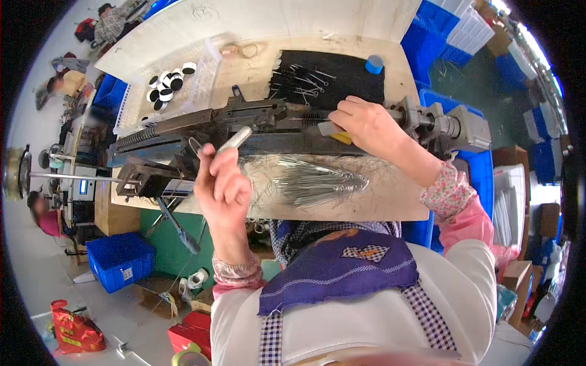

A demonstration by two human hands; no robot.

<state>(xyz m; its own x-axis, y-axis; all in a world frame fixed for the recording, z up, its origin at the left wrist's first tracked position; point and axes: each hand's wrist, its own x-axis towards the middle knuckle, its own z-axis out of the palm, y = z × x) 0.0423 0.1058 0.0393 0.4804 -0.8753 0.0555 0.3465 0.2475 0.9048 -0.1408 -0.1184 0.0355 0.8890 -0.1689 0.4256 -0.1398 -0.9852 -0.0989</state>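
Note:
My left hand [223, 186] is raised over the front of the bench, fingers closed around a thin metal wire piece with a loop [196, 145] and a pale grey tube-like end [235, 138]. My right hand [365, 122] rests on the long dark metal machine [201, 125], fingers curled over a grey and yellow part [334, 132] near its right shaft. A heap of thin silvery wires [317, 180] lies on the wooden bench [390, 201] between my hands.
A black mat [351, 76] with several small twisted brushes and a blue cap [374, 64] lies behind the machine. Black and white discs [166, 85] sit in a tray at back left. Blue crates [119, 259] stand on the floor. Other people work at far left.

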